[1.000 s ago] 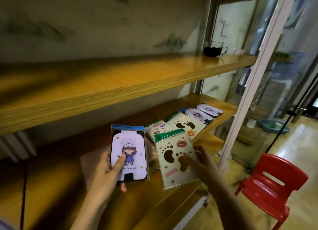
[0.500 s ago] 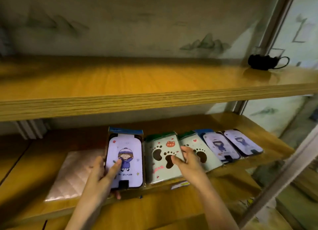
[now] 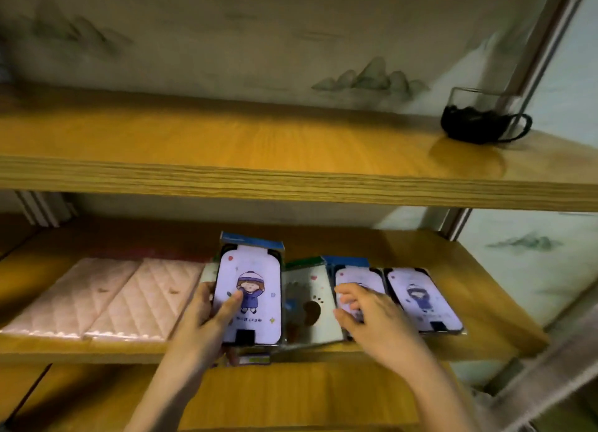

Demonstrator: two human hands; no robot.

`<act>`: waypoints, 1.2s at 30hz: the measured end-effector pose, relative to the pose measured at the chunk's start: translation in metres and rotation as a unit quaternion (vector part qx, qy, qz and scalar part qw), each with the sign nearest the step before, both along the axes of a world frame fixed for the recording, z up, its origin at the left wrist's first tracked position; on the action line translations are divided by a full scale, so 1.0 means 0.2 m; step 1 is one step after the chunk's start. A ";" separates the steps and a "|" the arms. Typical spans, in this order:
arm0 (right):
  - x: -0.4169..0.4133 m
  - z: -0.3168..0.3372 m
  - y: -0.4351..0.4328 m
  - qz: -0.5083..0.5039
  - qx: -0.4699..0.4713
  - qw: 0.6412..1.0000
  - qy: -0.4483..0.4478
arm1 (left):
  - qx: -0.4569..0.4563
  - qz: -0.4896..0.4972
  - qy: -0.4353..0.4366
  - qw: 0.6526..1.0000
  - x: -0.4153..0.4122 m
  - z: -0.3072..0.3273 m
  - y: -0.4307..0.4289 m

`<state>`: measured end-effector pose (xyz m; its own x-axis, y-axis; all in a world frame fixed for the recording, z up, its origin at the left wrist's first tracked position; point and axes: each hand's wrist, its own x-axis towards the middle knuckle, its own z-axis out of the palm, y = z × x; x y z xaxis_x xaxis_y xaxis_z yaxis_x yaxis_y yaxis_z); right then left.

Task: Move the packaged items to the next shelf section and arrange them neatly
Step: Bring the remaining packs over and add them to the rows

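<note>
On the middle wooden shelf (image 3: 469, 289) lies a row of flat packaged items. My left hand (image 3: 210, 315) grips a lilac package with a cartoon child (image 3: 250, 279), thumb on its face, held tilted above the shelf's front edge. Right of it lies a pale paw-print package (image 3: 310, 302). My right hand (image 3: 372, 318) rests fingers-spread on a lilac package with a blue header (image 3: 352, 276), covering most of it. Another lilac package (image 3: 424, 299) lies flat at the right end of the row.
Two pink quilted pads (image 3: 103, 299) lie on the same shelf to the left. A dark cup with a handle (image 3: 479, 124) stands at the right of the upper shelf (image 3: 259, 179). A lower shelf board (image 3: 291, 396) runs below. A metal upright (image 3: 453, 221) stands at the back right.
My right hand left the paw-print package and moved right onto the blue-header lilac package. My left hand kept its hold on the cartoon-child package. The view came closer to the shelf.
</note>
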<state>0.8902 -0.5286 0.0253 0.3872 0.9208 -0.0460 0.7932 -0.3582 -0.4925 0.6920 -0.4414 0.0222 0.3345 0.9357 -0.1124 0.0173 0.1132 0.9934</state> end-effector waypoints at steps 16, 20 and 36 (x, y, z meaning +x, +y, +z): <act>0.46 0.07 -0.45 -0.025 -0.017 0.999 -0.014 | -0.010 -0.059 0.113 0.992 0.78 -0.11 -0.18; 0.45 0.07 -0.43 -0.007 -0.004 1.000 -0.025 | 0.177 -0.050 0.295 0.938 0.71 -0.06 -0.20; -0.42 0.14 0.11 0.295 0.043 0.953 -0.055 | 0.271 0.171 0.596 0.736 -0.53 0.05 -0.35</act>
<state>0.8060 -0.5071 0.0528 -0.2017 0.9782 0.0497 0.8925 0.2045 -0.4020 0.5869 -0.5117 0.0323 0.0361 0.9576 0.2857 0.9761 -0.0951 0.1952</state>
